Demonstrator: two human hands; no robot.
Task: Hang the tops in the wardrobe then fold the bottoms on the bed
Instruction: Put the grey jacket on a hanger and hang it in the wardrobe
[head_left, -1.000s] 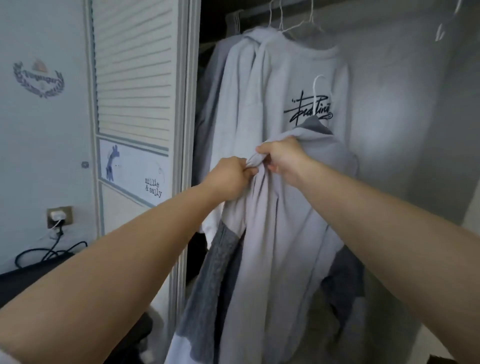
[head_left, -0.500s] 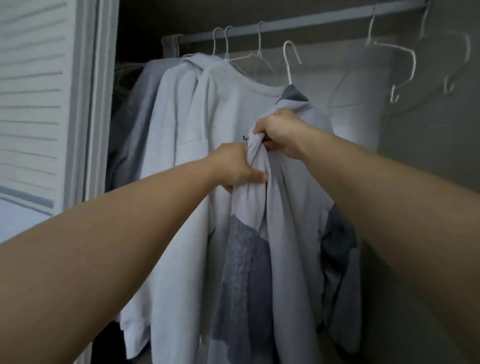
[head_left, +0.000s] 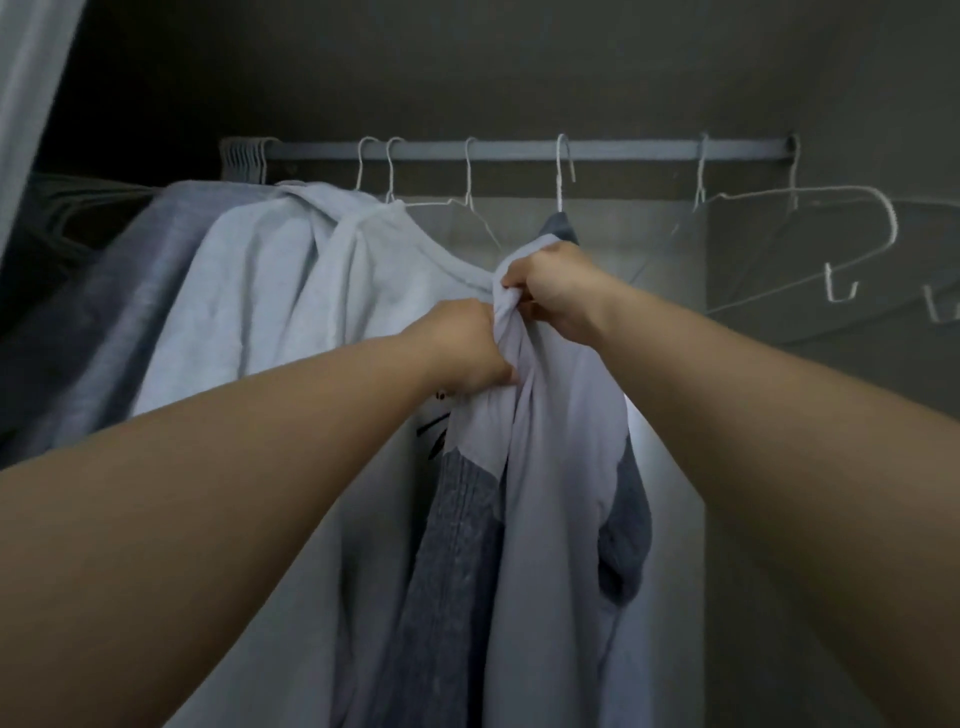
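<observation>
wardrobe rail (head_left: 519, 151): runs level from left to right across the top of the wardrobe, above both hands and farther in than they are.
hung tops (head_left: 249, 291): pale and grey garments crowd the left stretch of the rail; bare white wire hangers hang on its right stretch.
top in hand (head_left: 561, 467): a pale top with grey panels, its long axis straight down, hanging below the hands and just right of the pale hung top.
hanger hook (head_left: 563, 166): white wire, sticking up out of the top's collar; its curve looks level with the rail, but I cannot tell whether it is over the rail.
right hand (head_left: 553, 283): fingers curled tight on the bunched fabric at the collar, directly below the hook and the nearer hand to the rail.
left hand (head_left: 467, 348): fist closed round the same bunch of fabric, lower and to the left, touching the right hand's grip.
deciding relation: hook to rail, up and slightly away; the right hand probably leads the lift.
</observation>
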